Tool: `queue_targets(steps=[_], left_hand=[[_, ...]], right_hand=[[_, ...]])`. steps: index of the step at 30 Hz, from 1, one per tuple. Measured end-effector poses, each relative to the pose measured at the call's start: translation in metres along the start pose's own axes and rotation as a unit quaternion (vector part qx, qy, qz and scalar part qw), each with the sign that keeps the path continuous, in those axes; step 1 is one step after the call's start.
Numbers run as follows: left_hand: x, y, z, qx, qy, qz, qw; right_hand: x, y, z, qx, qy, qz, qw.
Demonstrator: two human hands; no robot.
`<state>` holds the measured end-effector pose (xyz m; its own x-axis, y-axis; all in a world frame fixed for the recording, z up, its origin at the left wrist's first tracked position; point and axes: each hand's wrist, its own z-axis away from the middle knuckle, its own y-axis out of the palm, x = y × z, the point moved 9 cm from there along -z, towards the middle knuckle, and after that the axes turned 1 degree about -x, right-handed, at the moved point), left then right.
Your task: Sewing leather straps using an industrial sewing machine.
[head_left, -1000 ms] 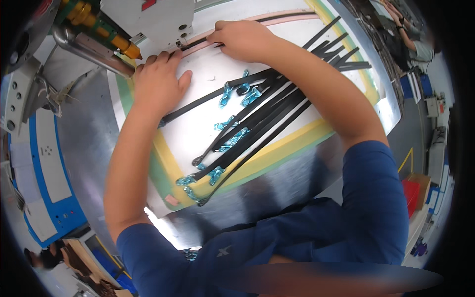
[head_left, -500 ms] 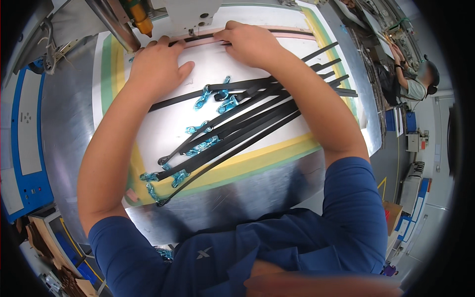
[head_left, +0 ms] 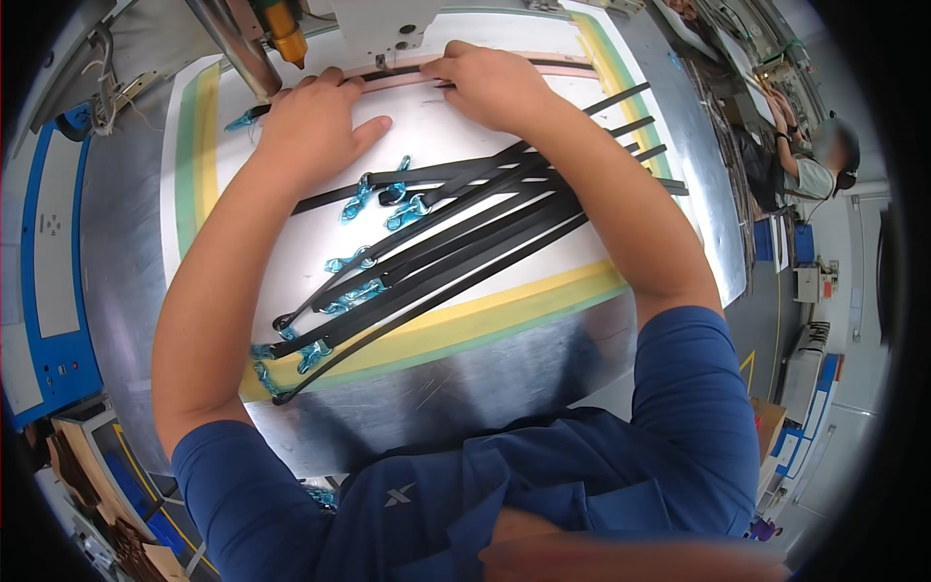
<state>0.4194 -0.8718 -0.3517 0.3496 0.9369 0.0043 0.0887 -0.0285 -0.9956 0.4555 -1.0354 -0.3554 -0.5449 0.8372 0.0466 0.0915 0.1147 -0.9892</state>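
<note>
A long black strap (head_left: 412,69) lies along a pale pink strip at the far side of a white board (head_left: 436,121), passing under a sewing machine head (head_left: 383,24). Left of the needle, my left hand (head_left: 312,121) rests its fingertips on the strap, thumb stretched well away. My right hand (head_left: 493,87) grips the strap right of the needle with curled fingers. Beyond my left fingers pokes a blue-wrapped end (head_left: 242,117). Several loose black straps (head_left: 465,247) fan across the board between my forearms, metal fittings wrapped in shiny blue film (head_left: 357,296).
Yellow and green tape (head_left: 465,315) borders the board on a shiny metal table (head_left: 436,388). A metal post (head_left: 238,48) and an orange-yellow nozzle (head_left: 286,44) stand close to my left fingers. At the far right, another person (head_left: 815,165) works at another bench.
The board and the loose straps have shifted left under my arms. More of the blue-wrapped strap end shows beyond my left hand, which sits slightly further right. My right hand has barely moved.
</note>
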Motion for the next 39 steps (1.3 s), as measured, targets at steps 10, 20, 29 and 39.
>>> queue_targets(steps=[10,20,29,39], left_hand=[[-0.028,0.001,-0.018,0.010,-0.023,-0.010,1.000],[-0.055,0.004,-0.040,0.022,-0.020,-0.011,0.999],[-0.080,0.003,-0.053,0.001,-0.001,0.005,1.000],[-0.103,0.004,-0.068,-0.004,0.001,0.014,1.000]], right_hand=[[-0.031,-0.003,0.011,0.003,-0.001,-0.012,1.000],[-0.059,-0.002,0.020,0.015,0.000,-0.017,1.000],[-0.089,-0.007,0.034,0.026,0.012,-0.017,0.999],[-0.120,-0.013,0.048,0.023,0.031,-0.029,0.999]])
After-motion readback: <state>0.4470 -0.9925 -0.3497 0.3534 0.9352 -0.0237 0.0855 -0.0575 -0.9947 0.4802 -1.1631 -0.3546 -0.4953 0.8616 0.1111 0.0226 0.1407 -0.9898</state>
